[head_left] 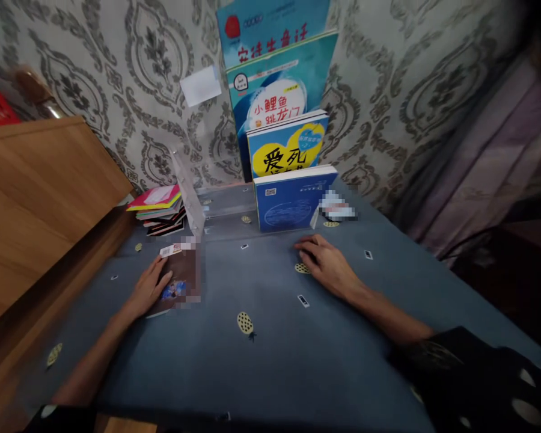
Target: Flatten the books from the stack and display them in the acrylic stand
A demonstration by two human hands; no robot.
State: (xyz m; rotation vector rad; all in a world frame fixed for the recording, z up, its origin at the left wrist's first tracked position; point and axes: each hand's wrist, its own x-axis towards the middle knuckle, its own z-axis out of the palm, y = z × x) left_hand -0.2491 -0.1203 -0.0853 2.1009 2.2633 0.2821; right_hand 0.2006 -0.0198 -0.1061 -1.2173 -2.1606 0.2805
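My left hand [149,287] rests on a thin brown book [179,270] at the left of the table, its fingers stretched across the cover's left edge. A blue picture and a white strip at the top show on that cover; pixelation hides part of it. My right hand [322,264] lies on the blue tablecloth [270,367] with loosely bent, parted fingers and nothing in them. Just beyond it stands a dark blue book [293,201], upright. Behind that rise a yellow-and-blue book [259,153], a teal book [279,78] and a taller blue book [270,24].
A clear upright panel [190,195] stands left of the books, beside a stack of colourful booklets [160,207]. A wooden cabinet [49,198] borders the left side. A pixelated pale item [336,207] lies right of the books. Patterned wallpaper [157,54] backs the table; a curtain [482,144] hangs right.
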